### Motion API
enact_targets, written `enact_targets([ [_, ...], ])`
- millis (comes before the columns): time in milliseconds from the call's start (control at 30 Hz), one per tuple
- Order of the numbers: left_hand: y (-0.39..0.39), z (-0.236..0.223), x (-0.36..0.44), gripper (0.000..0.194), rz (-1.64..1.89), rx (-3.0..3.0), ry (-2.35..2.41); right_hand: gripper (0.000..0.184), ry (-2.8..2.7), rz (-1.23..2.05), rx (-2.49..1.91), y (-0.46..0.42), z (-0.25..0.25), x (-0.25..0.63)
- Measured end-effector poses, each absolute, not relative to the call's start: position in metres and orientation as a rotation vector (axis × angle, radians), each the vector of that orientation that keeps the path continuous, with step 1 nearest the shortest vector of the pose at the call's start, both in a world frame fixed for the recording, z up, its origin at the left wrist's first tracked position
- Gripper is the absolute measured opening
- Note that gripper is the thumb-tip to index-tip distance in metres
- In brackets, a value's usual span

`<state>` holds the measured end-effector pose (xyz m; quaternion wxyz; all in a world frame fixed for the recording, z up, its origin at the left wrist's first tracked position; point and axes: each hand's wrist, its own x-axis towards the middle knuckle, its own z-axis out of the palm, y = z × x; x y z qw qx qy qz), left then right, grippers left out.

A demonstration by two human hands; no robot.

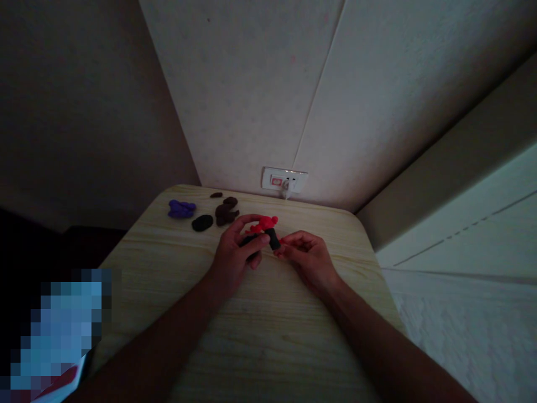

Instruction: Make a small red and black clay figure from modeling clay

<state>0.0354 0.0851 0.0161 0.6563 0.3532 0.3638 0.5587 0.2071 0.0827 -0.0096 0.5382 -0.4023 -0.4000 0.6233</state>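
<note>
Above the wooden table, my left hand (239, 249) is closed around a small red and black modelling-clay figure (265, 224). Its top is bright red with small rounded knobs, and a black block-like part sticks out past my thumb. My fingers cover some of the figure. On the right, my right hand (309, 253) pinches a small red clay piece (282, 242) at the end of the black part. Whether that piece is joined to the figure I cannot tell.
Beyond my left hand lie a purple clay lump (182, 209), a black clay lump (202, 223) and brown clay pieces (225, 212). A wall socket (284, 179) with a plug is behind the table (285, 330). A blurred-out bright screen (62, 324) is at lower left.
</note>
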Motion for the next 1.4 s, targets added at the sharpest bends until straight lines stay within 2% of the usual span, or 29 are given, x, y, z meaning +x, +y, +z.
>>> enact_targets([
  [100,0.085,0.017,0.035,0.045,1.266,0.795,0.828,0.027,-0.925,1.498,-0.959,0.084,-0.009,0.207],
  [300,0.085,0.016,0.035,0.043,1.257,0.819,0.833,0.023,-0.902,1.520,-0.938,0.084,-0.009,0.208],
  [567,0.085,0.018,0.035,0.043,1.261,0.810,0.828,0.026,-1.029,1.489,-0.952,0.083,-0.007,0.208],
  [1133,0.085,0.017,0.035,0.042,1.260,0.813,0.840,0.021,-1.017,1.437,-0.994,0.083,-0.004,0.210],
  [1400,0.085,0.016,0.036,0.042,1.247,0.842,0.831,0.017,-1.058,1.393,-0.877,0.078,0.002,0.212],
])
